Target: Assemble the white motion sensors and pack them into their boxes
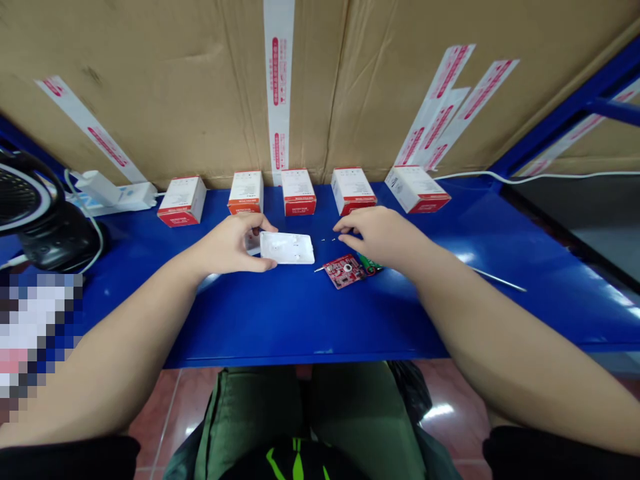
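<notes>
1. One blue worktop (300, 320) carries everything.
2. The left hand (227, 245) pinches a white plastic casing (287, 248) by its edges at mid-worktop; it looks light, stiff and slick, so edges suit.
3. The right hand (377, 235), fingers half-spread, hovers over a red circuit board (345, 271), seemingly fragile, best held by its rim.
4. Tiny screws (327, 239) lie nearby.

5 white/red boxes (299, 193) in a row along back edge of blue metal bench (300, 320). White power strip (113, 193) at back-left corner, black desk fan (30, 213) by left edge. White cable (550, 177) runs off back-right. Thin metal rod (500, 280) near front-right. Cardboard wall (150, 100) behind w/ white/red tape strips (279, 80).
</notes>
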`<state>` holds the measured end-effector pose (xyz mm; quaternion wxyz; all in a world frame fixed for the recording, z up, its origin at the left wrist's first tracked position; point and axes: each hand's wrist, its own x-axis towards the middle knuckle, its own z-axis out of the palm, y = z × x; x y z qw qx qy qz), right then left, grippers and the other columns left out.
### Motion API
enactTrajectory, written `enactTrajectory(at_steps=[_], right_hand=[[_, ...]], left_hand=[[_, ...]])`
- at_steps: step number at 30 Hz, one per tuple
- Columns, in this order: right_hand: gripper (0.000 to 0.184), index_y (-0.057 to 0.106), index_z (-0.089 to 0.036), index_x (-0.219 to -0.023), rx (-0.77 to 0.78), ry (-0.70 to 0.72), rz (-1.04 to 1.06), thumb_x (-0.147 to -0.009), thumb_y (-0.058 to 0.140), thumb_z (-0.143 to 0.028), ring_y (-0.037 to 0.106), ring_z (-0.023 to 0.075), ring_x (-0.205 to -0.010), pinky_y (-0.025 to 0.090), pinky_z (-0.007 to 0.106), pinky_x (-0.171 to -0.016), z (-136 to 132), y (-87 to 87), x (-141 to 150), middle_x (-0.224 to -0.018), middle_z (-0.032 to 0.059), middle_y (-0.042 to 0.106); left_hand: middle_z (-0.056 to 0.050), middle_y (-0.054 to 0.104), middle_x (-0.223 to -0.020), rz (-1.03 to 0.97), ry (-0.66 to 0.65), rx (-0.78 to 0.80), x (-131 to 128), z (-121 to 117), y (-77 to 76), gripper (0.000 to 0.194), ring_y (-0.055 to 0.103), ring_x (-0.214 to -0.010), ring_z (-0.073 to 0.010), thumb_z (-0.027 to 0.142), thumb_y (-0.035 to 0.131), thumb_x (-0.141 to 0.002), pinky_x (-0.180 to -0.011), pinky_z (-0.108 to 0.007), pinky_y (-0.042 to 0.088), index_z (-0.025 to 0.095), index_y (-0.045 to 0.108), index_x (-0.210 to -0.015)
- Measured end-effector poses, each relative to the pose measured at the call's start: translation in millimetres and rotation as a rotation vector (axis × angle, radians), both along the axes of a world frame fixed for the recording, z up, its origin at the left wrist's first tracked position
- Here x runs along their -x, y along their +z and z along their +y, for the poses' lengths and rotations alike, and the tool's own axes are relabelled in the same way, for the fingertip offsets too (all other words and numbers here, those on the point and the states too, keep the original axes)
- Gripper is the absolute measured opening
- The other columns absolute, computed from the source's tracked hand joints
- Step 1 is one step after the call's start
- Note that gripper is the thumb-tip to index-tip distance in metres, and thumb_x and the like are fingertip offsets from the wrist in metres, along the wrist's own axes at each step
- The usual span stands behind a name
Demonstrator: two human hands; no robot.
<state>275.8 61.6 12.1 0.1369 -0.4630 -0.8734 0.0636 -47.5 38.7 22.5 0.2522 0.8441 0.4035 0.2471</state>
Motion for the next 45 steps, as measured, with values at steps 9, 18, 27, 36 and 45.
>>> enactTrajectory(at_steps=[9, 18, 27, 36, 45], right_hand=[[0.028, 0.088, -0.024, -0.099, 0.046, 0.056, -0.055, -0.088, 0.063, -0.015, 0.078, 0.03, -0.095, 0.061, 0.052, -0.094, 15, -15.6, 27, -0.098, 0.0098, 0.084], [0.027, 0.076, -0.024, -0.073, 0.04, 0.165, -0.068, -0.091, 0.06, -0.013, 0.064, 0.021, -0.074, 0.049, 0.038, -0.069, 10, -5.1, 41, -0.078, 0.0066, 0.072], [0.017, 0.074, -0.019, -0.082, 0.021, 0.087, -0.119, -0.087, 0.059, -0.012, 0.063, 0.0209, -0.074, 0.046, 0.036, -0.069, 8, 8.0, 31, -0.082, 0.0089, 0.073], [0.018, 0.077, -0.02, -0.085, 0.043, 0.368, 0.168, -0.096, 0.063, -0.022, 0.064, 0.0193, -0.08, 0.047, 0.033, -0.079, -24, 4.4, 61, -0.083, 0.0046, 0.075], [0.022, 0.081, -0.021, -0.095, 0.097, 0.404, 0.165, -0.102, 0.06, -0.024, 0.067, 0.0236, -0.091, 0.049, 0.038, -0.086, -22, -0.4, 61, -0.092, 0.0078, 0.078]], left_hand=[[-0.006, 0.081, -0.099, 0.165, -0.063, -0.089, 8, 8, -0.9, 0.04, 0.074, -0.09, -0.0252, 0.045, 0.087, -0.073, -0.077, -0.037, 0.056, 0.021, 0.078, -0.104], [-0.006, 0.082, -0.104, 0.184, -0.107, -0.116, 3, 10, -8.8, 0.04, 0.075, -0.099, -0.0285, 0.046, 0.087, -0.075, -0.094, -0.046, 0.055, 0.023, 0.079, -0.107], [-0.008, 0.082, -0.122, 0.298, -0.065, -0.089, -13, 2, -8.2, 0.051, 0.07, -0.115, -0.0338, 0.054, 0.085, -0.082, -0.104, -0.051, 0.045, 0.024, 0.078, -0.122], [-0.015, 0.07, -0.14, 0.39, 0.005, -0.117, -5, -3, 3.0, 0.09, 0.059, -0.133, -0.0408, 0.067, 0.084, -0.078, -0.115, -0.055, 0.044, 0.022, 0.062, -0.152], [-0.02, 0.065, -0.149, 0.673, 0.269, 0.06, 28, 2, 15.5, 0.097, 0.059, -0.139, -0.0451, 0.056, 0.081, -0.067, -0.113, -0.055, 0.052, 0.017, 0.058, -0.153]])
